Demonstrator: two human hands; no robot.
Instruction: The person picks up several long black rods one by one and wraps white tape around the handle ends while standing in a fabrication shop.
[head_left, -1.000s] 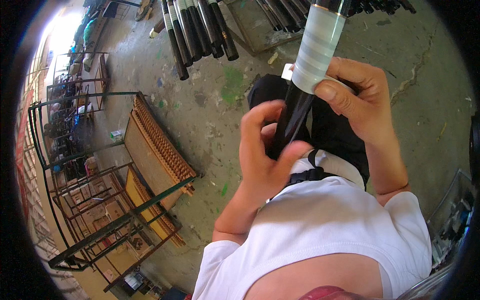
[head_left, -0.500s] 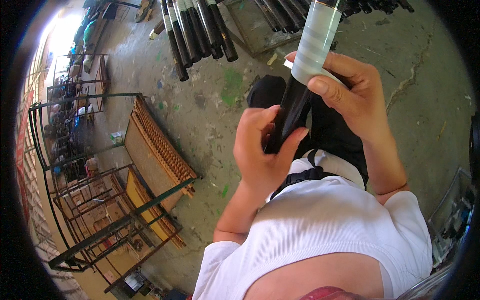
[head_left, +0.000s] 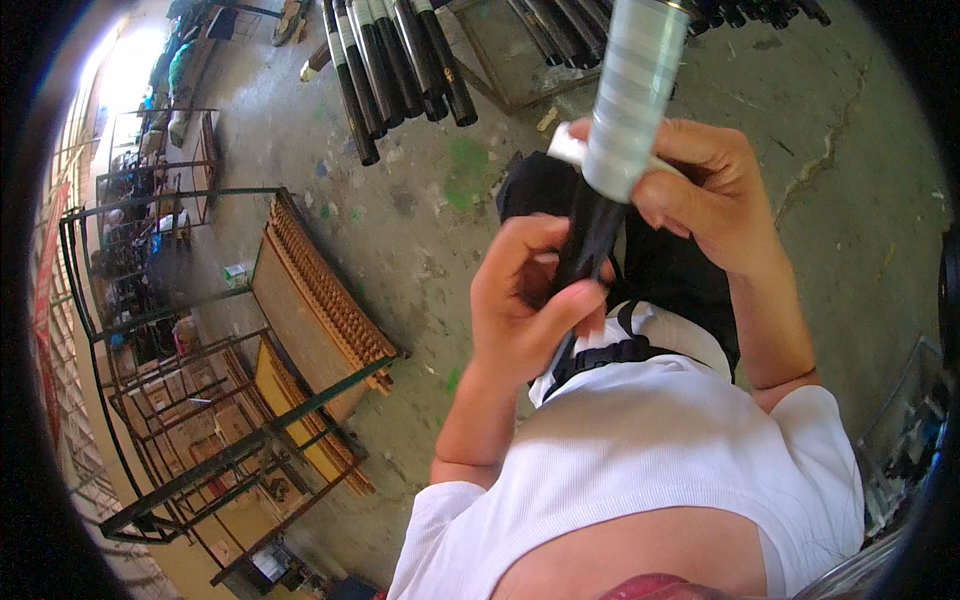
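Note:
A black pole (head_left: 593, 228) slants up and away in front of my waist. White and pale grey bands of wrapping (head_left: 630, 100) cover its upper stretch, leaving the near end bare and black. My left hand (head_left: 525, 290) is closed round this bare end, thumb on the near side. Just above, my right hand (head_left: 710, 195) pinches a white strip (head_left: 570, 148) at the lower edge of the wrapping. The strip passes behind the pole and shows on its left side. Some of my right fingers are hidden behind the pole.
Several black poles with white bands (head_left: 385, 75) lie beyond my hands, with more dark poles (head_left: 560, 30) to their right. On the left stand dark metal frames (head_left: 180, 430) and a panel edged with wooden pieces (head_left: 320, 280). The concrete floor (head_left: 420, 260) carries green stains.
The pole has turned and shifted slightly to the right. My left fingers have shifted their hold on it. More of the white strip shows left of the pole.

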